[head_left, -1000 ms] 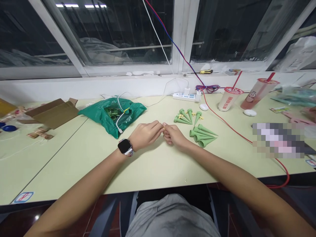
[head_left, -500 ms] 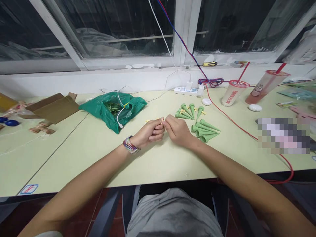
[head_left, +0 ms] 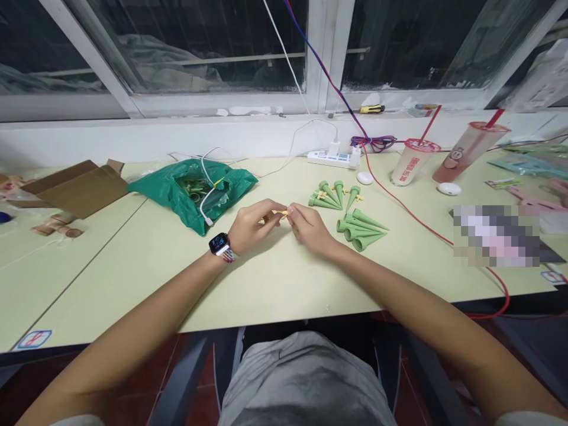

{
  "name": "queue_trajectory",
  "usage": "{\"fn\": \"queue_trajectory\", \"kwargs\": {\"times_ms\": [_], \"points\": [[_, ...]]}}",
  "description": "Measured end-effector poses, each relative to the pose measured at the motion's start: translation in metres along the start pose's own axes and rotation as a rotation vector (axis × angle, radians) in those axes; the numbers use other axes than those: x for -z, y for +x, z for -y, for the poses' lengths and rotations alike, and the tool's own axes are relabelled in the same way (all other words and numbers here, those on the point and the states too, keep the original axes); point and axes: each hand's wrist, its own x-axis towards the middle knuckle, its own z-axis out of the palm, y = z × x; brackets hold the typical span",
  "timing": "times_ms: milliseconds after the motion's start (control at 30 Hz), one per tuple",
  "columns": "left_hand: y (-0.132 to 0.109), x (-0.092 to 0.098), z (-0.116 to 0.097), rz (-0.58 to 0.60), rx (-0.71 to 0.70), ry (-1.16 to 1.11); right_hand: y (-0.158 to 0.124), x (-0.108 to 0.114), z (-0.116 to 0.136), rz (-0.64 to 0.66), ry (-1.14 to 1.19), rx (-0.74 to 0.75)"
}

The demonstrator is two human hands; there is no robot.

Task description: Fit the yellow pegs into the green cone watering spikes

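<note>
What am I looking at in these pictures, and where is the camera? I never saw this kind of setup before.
These pictures come from one camera worn on a person's head, so you look forward and down at the hands as that person does. There is no machine here: the two arms are the person's own. The left hand, with a smartwatch on its wrist, and the right hand hold a small yellow plastic piece between their fingers. On the pale green table, green plastic cone-shaped spikes lie to the right of the hands, and a green plastic bag lies to the left. Farther back are a power strip and two drink cups with straws.
</note>
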Motion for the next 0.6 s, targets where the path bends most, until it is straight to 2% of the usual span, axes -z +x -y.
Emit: {"fn": "queue_trajectory", "kwargs": {"times_ms": [167,267,367,433,533,600], "points": [[0.003,0.007,-0.002,0.081,-0.099,0.105,-0.001,0.003,0.005,-0.002,-0.202,0.105],[0.006,0.010,-0.009,0.136,-0.081,0.129,-0.001,0.007,0.008,0.001,-0.332,0.203],[0.008,0.010,-0.016,0.194,0.058,0.012,-0.002,0.009,0.008,0.001,-0.375,0.243],[0.008,0.009,-0.018,0.222,0.196,-0.159,-0.003,0.008,0.008,0.012,-0.368,0.255],[0.006,0.006,-0.016,0.208,0.412,-0.444,-0.003,0.006,0.009,0.050,-0.322,0.255],[0.006,0.003,-0.015,0.187,0.490,-0.521,-0.003,0.005,0.009,0.052,-0.278,0.244]]}}
